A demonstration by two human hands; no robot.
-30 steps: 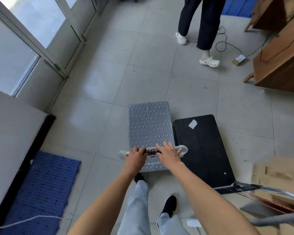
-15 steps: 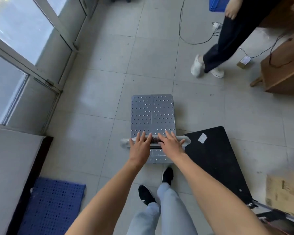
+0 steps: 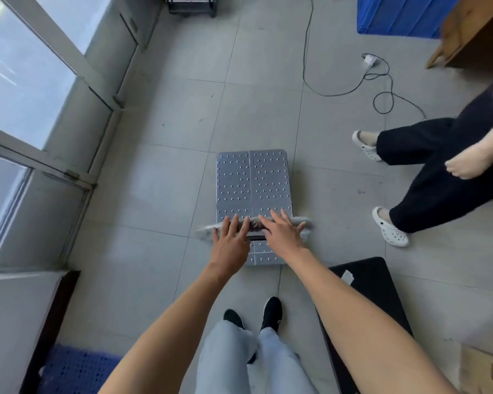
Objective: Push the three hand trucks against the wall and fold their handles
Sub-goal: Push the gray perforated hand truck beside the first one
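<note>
A silver hand truck (image 3: 253, 183) with a studded deck stands on the tiled floor straight ahead of me. Its grey handle bar (image 3: 300, 222) runs crosswise over the near end of the deck. My left hand (image 3: 230, 244) and my right hand (image 3: 281, 233) lie side by side on the middle of that bar, palms down and fingers stretched forward, not curled round it. A second hand truck with a black deck (image 3: 373, 294) lies behind and to the right, partly hidden by my right forearm.
Glass doors and window frames (image 3: 52, 89) line the left side. Another person's legs (image 3: 427, 172) stand close on the right. A black cable (image 3: 353, 83) loops over the floor ahead, with a blue bin (image 3: 404, 15) and wooden furniture (image 3: 473, 32) beyond. A dark cart (image 3: 191, 5) stands far ahead.
The silver hand truck has rolled forward with my hands on its bar, leaving the black one behind. The other person has stepped to the right. My fingers have straightened.
</note>
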